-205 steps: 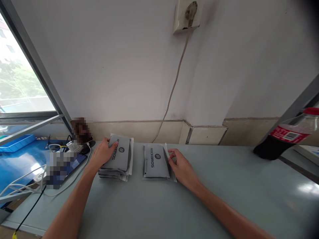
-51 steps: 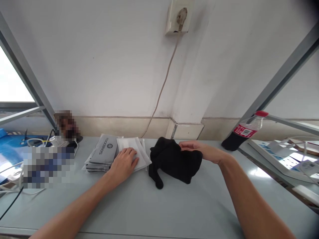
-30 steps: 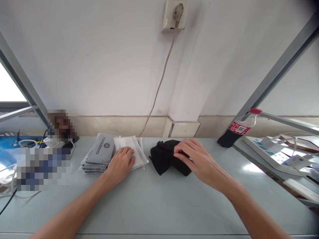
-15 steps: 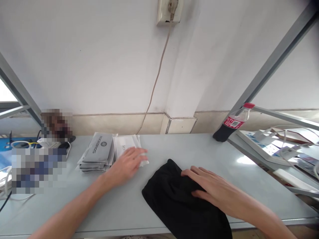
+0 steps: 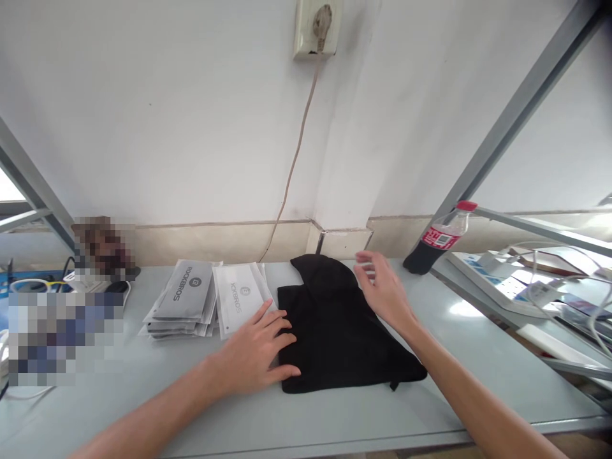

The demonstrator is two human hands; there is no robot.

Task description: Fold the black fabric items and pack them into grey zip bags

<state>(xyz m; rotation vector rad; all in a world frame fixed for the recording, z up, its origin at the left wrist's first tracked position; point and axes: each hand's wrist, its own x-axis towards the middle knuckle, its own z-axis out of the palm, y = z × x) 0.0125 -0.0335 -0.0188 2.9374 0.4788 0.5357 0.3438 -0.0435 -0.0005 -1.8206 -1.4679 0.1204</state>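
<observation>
A piece of black cloth (image 5: 335,338) lies spread on the grey table, its narrower upper end bent to the left near the wall. Fingers spread, my left hand (image 5: 261,347) rests on the cloth's left edge. My right hand (image 5: 382,287) is at the upper right edge of the cloth, fingers loosely curved and apart; whether it touches the fabric I cannot tell. Just left of the cloth is a pile of white printed packets (image 5: 239,303), close to my left fingertips. Beside that pile sits a taller stack of grey ROCKBROS packets (image 5: 184,293).
A cola bottle (image 5: 437,239) with a red cap stands by the right metal frame post. Past it, a lower surface holds a white tray (image 5: 502,287), cables and flat items. At the left are cables and a blurred patch. A cord (image 5: 299,146) hangs from the wall socket (image 5: 318,29).
The black cloth has moved up onto the table and now lies flatter. My left hand has come down onto its left edge; my right hand has moved up towards the wall.
</observation>
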